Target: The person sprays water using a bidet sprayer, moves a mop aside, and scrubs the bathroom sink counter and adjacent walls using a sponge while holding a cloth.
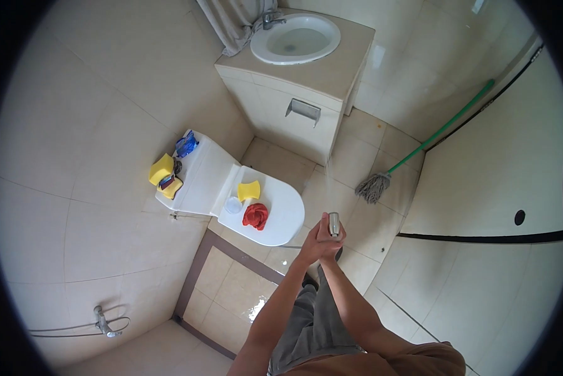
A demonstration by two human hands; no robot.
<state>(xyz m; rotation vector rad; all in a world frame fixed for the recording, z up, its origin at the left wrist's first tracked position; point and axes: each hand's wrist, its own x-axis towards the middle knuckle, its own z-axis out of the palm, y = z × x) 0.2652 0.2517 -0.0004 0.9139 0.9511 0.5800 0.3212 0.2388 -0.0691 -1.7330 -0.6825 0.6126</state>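
Observation:
A silver handheld sprayer [334, 224] points away from me, and a thin jet of water [329, 185] leaves it toward the floor and the base of the vanity. My left hand [314, 243] is closed round the sprayer's handle. Pressed against it, my right hand [333, 243] also closes on the sprayer; the fingers overlap, so much of the handle is hidden. To the left of my hands is the white toilet [287, 216] with its lid down. On the lid lie a yellow sponge [249, 190], a crumpled red cloth [255, 217] and a small whitish round item [233, 205].
Yellow sponges [161, 169] and a blue packet [186, 145] sit on the toilet tank. A vanity with a white basin [331, 31] stands ahead. A green-handled mop [413, 153] leans at the right. A wall tap with a hose [103, 321] is lower left; the shower floor [231, 288] looks wet.

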